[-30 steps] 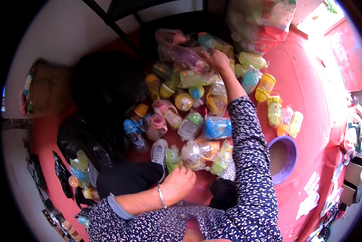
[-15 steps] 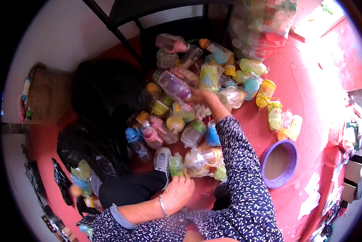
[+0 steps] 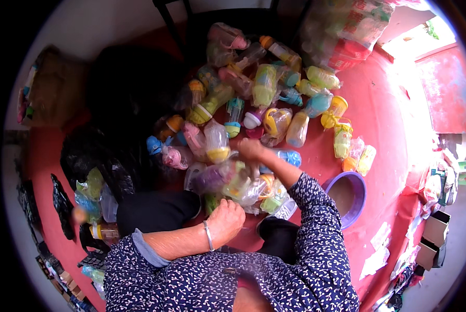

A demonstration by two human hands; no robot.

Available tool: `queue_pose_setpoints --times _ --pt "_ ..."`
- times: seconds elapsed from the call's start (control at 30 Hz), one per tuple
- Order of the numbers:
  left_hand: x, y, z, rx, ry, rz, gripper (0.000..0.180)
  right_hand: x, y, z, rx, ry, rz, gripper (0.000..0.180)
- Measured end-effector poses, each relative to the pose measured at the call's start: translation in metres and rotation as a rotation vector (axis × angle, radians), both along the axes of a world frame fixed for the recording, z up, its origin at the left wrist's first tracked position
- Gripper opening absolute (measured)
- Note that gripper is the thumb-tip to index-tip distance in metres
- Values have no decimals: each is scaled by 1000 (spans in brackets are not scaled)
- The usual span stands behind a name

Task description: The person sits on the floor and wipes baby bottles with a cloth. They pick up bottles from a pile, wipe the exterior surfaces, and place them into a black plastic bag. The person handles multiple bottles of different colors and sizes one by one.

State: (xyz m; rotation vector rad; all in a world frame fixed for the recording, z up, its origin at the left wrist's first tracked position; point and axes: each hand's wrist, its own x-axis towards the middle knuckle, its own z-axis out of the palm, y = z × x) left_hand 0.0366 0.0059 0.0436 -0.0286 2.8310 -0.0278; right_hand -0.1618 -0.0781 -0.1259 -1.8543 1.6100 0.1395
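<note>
Feeding bottles and cups in clear plastic wrap lie heaped in front of me. My right hand (image 3: pixel 251 150) is over the near part of the heap, its fingers smeared by motion. Just to its lower left is a purple bottle (image 3: pixel 211 178), also blurred; whether the fingers still touch it I cannot tell. Beside the hand lie a clear bottle with a yellow end (image 3: pixel 217 141) and a blue bottle (image 3: pixel 289 157). My left hand (image 3: pixel 228 221) is low near my knees with curled fingers, by a green wrapped item (image 3: pixel 211 203); its palm side is hidden.
A purple basin (image 3: pixel 353 208) holding murky liquid stands at the right. Black plastic bags (image 3: pixel 129 93) lie left of the heap. A large clear sack (image 3: pixel 342 36) stands at the back right, and a cardboard box (image 3: pixel 51 93) at the left wall. Yellow cups (image 3: pixel 336 110) lie right of the heap.
My right hand has come back toward me from the middle of the heap. The purple bottle has moved from there to the near side. My left hand stays almost in place.
</note>
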Motion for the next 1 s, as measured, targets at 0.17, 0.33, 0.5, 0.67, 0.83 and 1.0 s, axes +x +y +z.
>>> queue_pose_setpoints --times 0.17,0.33,0.5,0.67,0.83,1.0 --pt "2 -6 4 -30 -113 27 30 -82 -73 21 -600 168 -862 53" --pt "3 -8 3 93 -198 58 33 -128 -113 -13 -356 18 -1078 104" --pt "-1 -18 6 21 -195 31 36 -140 -110 -50 -244 162 -764 110" --pt "2 -10 5 32 -141 4 35 -80 -54 -3 -10 15 -116 97" --pt "-1 -7 3 31 -177 -3 34 -50 17 -5 89 -333 -150 102" --pt "-4 -5 -2 34 -158 -24 33 -94 32 1 160 -514 -47 91"
